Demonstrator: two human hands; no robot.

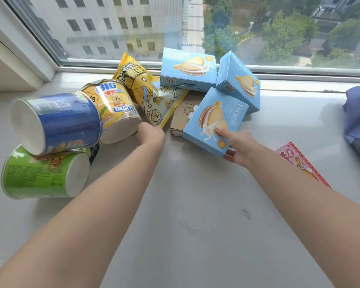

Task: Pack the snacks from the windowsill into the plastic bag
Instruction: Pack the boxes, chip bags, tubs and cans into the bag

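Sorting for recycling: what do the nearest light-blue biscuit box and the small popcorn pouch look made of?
Light-blue biscuit box: likely printed paperboard, with matte faces and crisp folded edges. Popcorn pouch: probably thin plastic film, glossy and crinkled, with a flat sealed edge.

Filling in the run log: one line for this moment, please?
left hand pinches popcorn pouch | right hand grips nearest blue biscuit box

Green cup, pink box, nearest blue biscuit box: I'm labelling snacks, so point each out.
green cup (35, 177), head view, on its printed side wall
pink box (297, 161), head view, on its printed top face
nearest blue biscuit box (211, 119), head view, on the biscuit picture
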